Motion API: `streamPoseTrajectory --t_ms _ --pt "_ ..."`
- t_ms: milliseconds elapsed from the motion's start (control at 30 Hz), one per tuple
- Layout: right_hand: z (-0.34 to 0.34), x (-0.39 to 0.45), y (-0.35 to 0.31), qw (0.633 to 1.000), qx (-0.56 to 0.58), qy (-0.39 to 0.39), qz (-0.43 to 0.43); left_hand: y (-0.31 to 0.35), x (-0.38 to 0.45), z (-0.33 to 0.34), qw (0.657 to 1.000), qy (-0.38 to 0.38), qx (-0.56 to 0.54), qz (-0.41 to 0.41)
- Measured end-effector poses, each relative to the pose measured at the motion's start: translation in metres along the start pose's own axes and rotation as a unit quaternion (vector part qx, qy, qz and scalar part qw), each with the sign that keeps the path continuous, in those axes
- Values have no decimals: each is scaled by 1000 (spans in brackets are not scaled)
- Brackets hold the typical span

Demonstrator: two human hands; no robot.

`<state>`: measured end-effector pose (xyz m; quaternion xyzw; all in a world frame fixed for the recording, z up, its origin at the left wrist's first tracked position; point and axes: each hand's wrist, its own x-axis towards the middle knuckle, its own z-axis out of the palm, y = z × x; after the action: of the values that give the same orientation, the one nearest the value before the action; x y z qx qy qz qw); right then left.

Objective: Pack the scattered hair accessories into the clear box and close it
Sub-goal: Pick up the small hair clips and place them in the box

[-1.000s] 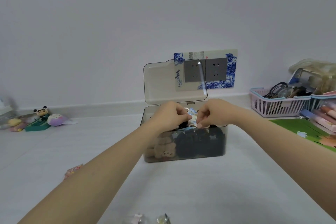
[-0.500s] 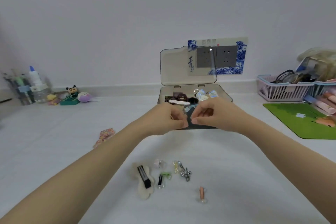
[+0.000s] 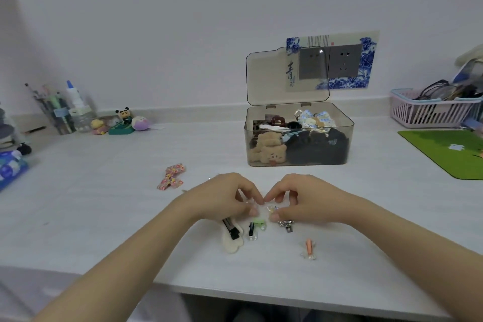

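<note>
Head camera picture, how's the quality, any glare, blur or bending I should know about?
Head view: light is soft and even, shadows faint; the box lid is see-through, with one small glint near its top right corner; wide-angle bending curves the table edge and stretches the forearms; the small clips under the left hand and right hand look soft, details unclear.

Light: even, soft, fairly bright; faint shadows
Glare: small highlight on box lid (image 3: 287, 76)
Focus: slightly soft throughout
Edges: wide-angle bending, blurred corners
</note>
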<state>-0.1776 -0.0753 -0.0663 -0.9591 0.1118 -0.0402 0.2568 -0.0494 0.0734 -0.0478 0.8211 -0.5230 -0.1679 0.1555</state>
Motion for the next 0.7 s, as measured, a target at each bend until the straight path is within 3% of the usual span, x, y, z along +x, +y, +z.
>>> streamPoseTrajectory --t_ms 200,267,333,367,433,500,533,600,700 --pt "12 6 -1 997 61 47 27 -6 10 -1 997 30 -63 13" --pt "10 6 1 989 124 59 55 -6 13 -1 992 60 -109 16" --pt "5 5 1 958 264 64 92 -6 16 -4 979 104 -174 18" --pt "3 5 1 919 370 62 117 -4 18 -6 971 121 -203 23" --pt "0 4 -1 795 580 39 174 2 19 -8 957 140 -251 48" --pt "-3 3 -2 671 711 0 210 14 21 -7 953 145 -252 90" --pt "-4 3 -2 628 748 -22 215 21 22 -6 954 148 -234 113" --pt "-5 4 -1 580 786 -60 206 30 26 -2 955 156 -206 149" --pt "-6 3 -1 559 804 -97 180 34 30 5 957 150 -197 149"
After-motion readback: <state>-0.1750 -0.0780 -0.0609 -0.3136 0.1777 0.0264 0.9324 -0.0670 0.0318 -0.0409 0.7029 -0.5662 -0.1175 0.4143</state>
